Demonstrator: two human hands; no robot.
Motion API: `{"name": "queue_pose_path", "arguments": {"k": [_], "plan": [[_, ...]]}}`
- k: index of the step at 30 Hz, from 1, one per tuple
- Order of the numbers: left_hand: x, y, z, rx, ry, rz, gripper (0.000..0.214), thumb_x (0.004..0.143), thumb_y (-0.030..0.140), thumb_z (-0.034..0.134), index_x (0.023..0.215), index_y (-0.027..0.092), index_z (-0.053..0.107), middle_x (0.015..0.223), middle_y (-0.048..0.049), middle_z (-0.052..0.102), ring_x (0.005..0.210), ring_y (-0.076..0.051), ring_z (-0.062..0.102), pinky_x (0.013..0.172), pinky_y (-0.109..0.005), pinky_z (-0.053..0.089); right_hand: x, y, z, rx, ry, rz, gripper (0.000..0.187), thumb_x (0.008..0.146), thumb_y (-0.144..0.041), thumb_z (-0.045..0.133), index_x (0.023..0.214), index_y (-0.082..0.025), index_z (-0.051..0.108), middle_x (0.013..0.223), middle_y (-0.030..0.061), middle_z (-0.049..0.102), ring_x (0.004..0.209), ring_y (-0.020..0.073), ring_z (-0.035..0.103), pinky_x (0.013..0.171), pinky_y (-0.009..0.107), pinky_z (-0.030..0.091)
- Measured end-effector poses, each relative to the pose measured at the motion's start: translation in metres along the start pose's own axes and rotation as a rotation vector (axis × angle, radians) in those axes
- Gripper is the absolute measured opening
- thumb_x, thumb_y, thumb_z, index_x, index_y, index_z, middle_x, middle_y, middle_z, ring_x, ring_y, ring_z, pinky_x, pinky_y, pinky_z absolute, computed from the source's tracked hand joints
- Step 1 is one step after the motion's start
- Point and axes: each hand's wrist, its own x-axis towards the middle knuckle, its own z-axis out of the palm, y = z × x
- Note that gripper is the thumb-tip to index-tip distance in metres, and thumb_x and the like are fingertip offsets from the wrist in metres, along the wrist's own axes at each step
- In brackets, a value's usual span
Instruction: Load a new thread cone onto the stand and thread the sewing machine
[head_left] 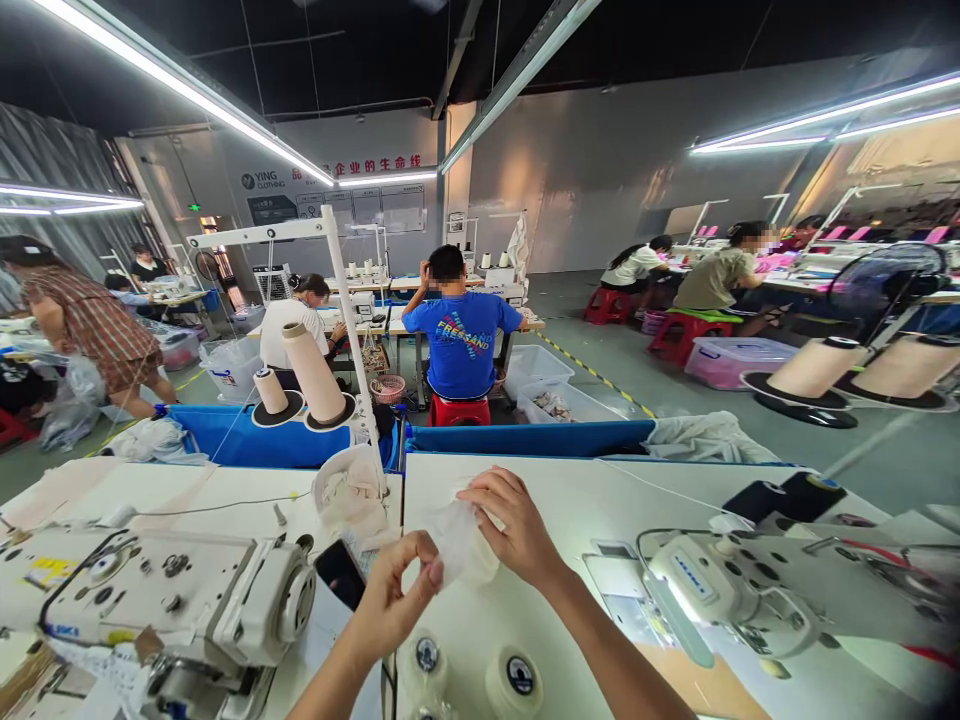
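A thin, see-through white piece [454, 545], cloth or plastic I cannot tell, is stretched between my hands above the white table. My left hand [397, 592] is closed in a pinch on its lower left edge, thumb and forefinger together. With the fingertips of my right hand [514, 522] I grip its upper right part; the fingers are bent over it. Beneath lies some cream material [484, 568], partly hidden by the right hand. Close to my body, white thread cones [517, 680] with dark round labels stand on the table.
A sewing machine [172, 590] stands at left, another [720, 590] at right. A dark phone [341, 572] lies beside my left hand. Behind it are a white bin [330, 470] of cloth and a thread stand [349, 320]. Co-workers sit ahead, one in a blue shirt [459, 335].
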Motion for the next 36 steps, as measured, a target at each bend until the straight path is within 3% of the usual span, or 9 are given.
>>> {"name": "queue_pose_path", "arguments": {"k": [6, 9, 11, 14, 19, 23, 28, 32, 36], "plan": [[-0.006, -0.016, 0.001, 0.296, -0.152, -0.224, 0.042, 0.097, 0.049, 0.034, 0.067, 0.021, 0.043, 0.062, 0.0008, 0.044, 0.058, -0.013, 0.04, 0.056, -0.027, 0.032, -0.02, 0.002, -0.011, 0.157, 0.17, 0.093, 0.025, 0.09, -0.012, 0.04, 0.078, -0.024, 0.059, 0.084, 0.0025, 0.07, 0.09, 0.0204, 0.065, 0.088, 0.042, 0.051], [-0.004, -0.038, 0.008, 0.475, -0.156, -0.217, 0.025, 0.092, 0.027, 0.035, 0.071, 0.021, 0.047, 0.066, -0.0025, 0.054, 0.063, -0.017, 0.05, 0.061, -0.029, 0.039, -0.025, -0.011, -0.024, 0.134, 0.164, 0.032, 0.026, 0.085, -0.006, 0.038, 0.073, -0.024, 0.052, 0.078, -0.0011, 0.068, 0.083, 0.0178, 0.066, 0.096, 0.045, 0.046], [-0.005, -0.049, 0.015, 0.602, -0.231, -0.185, 0.014, 0.079, 0.013, 0.044, 0.082, 0.02, 0.056, 0.083, -0.0082, 0.064, 0.073, -0.021, 0.059, 0.067, -0.032, 0.045, -0.026, -0.026, -0.031, 0.109, 0.095, -0.034, 0.025, 0.082, -0.003, 0.039, 0.081, -0.024, 0.053, 0.08, -0.002, 0.068, 0.08, 0.0161, 0.065, 0.097, 0.045, 0.044], [-0.006, -0.051, 0.024, 0.795, -0.335, -0.282, 0.052, 0.061, 0.006, 0.057, 0.112, 0.013, 0.057, 0.12, -0.0214, 0.06, 0.083, -0.028, 0.066, 0.069, -0.036, 0.051, -0.026, -0.051, -0.03, 0.114, -0.094, -0.145, 0.029, 0.078, -0.004, 0.042, 0.095, -0.023, 0.055, 0.093, 0.0023, 0.069, 0.086, 0.0169, 0.064, 0.092, 0.039, 0.048], [0.01, -0.03, 0.019, 0.872, -0.341, -0.316, 0.104, 0.062, 0.012, 0.067, 0.151, 0.012, 0.014, 0.152, -0.0337, 0.023, 0.116, -0.04, 0.059, 0.081, -0.042, 0.053, -0.035, -0.061, -0.003, -0.02, -0.444, -0.144, 0.025, 0.083, -0.01, 0.036, 0.083, -0.02, 0.059, 0.079, 0.0054, 0.066, 0.073, 0.0195, 0.061, 0.067, 0.032, 0.049], [0.034, -0.021, 0.005, 0.899, -0.277, -0.284, 0.106, 0.07, 0.018, 0.069, 0.153, 0.018, 0.004, 0.157, -0.0301, 0.012, 0.133, -0.04, 0.045, 0.09, -0.042, 0.05, -0.049, -0.033, 0.002, -0.326, -0.542, 0.084, 0.025, 0.093, -0.021, 0.04, 0.094, -0.019, 0.065, 0.074, 0.0064, 0.07, 0.057, 0.0204, 0.065, 0.05, 0.03, 0.041], [0.065, -0.025, 0.01, 1.016, -0.272, -0.303, 0.089, 0.077, 0.02, 0.063, 0.15, 0.016, 0.014, 0.152, -0.0292, 0.026, 0.098, -0.033, 0.068, 0.077, -0.039, 0.052, -0.047, 0.006, -0.03, -0.573, -0.574, 0.505, 0.033, 0.091, -0.027, 0.045, 0.116, -0.014, 0.062, 0.085, 0.0119, 0.074, 0.07, 0.0295, 0.071, 0.054, 0.034, 0.046], [0.087, -0.034, 0.02, 1.154, -0.309, -0.276, 0.082, 0.078, 0.016, 0.055, 0.15, 0.019, 0.016, 0.151, -0.0205, 0.033, 0.096, -0.03, 0.068, 0.076, -0.038, 0.053, -0.036, 0.026, -0.044, -0.321, -0.548, 0.722, 0.056, 0.087, -0.027, 0.05, 0.141, -0.017, 0.041, 0.114, 0.0116, 0.07, 0.081, 0.0254, 0.071, 0.069, 0.034, 0.053], [0.102, -0.061, 0.016, 1.153, -0.325, -0.335, 0.077, 0.08, 0.013, 0.049, 0.15, 0.022, 0.019, 0.152, -0.016, 0.034, 0.105, -0.032, 0.066, 0.084, -0.041, 0.053, -0.041, 0.055, -0.021, 0.151, -0.616, 0.963, 0.081, 0.077, -0.014, 0.048, 0.151, -0.026, 0.016, 0.146, 0.0142, 0.044, 0.055, 0.0109, 0.065, 0.047, 0.025, 0.05]]}}
